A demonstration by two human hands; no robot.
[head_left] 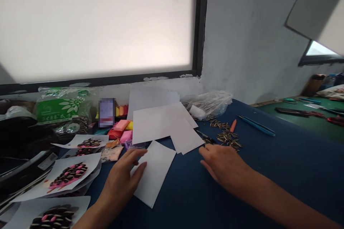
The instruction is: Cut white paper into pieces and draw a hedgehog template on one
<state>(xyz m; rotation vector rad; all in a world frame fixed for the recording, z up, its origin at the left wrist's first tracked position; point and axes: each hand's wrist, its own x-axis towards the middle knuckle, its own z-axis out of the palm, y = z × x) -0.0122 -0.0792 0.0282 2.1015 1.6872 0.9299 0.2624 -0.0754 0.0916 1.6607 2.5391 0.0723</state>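
Observation:
A blank white sheet [156,177] lies at an angle on the dark blue tabletop. My left hand [125,173] rests at its left edge, thumb and fingers apart, fingertips over the paper. To the right of the sheet, my right hand [224,166] hovers low with curled fingers and a gap between thumb and forefinger; nothing shows in it. Just beyond those fingertips are a black pen [205,136] and a loose pile of striped sunflower seeds [228,139]. More white sheets [158,123] overlap behind, towards the wall.
Paper cards with seed-and-clay pictures [68,175] stack up at the left. Coloured clay packets [120,126] and a green seed bag [61,107] stand behind them. Blue tweezers [256,126], an orange stick [233,125] and a clear plastic bag [212,102] lie at the right.

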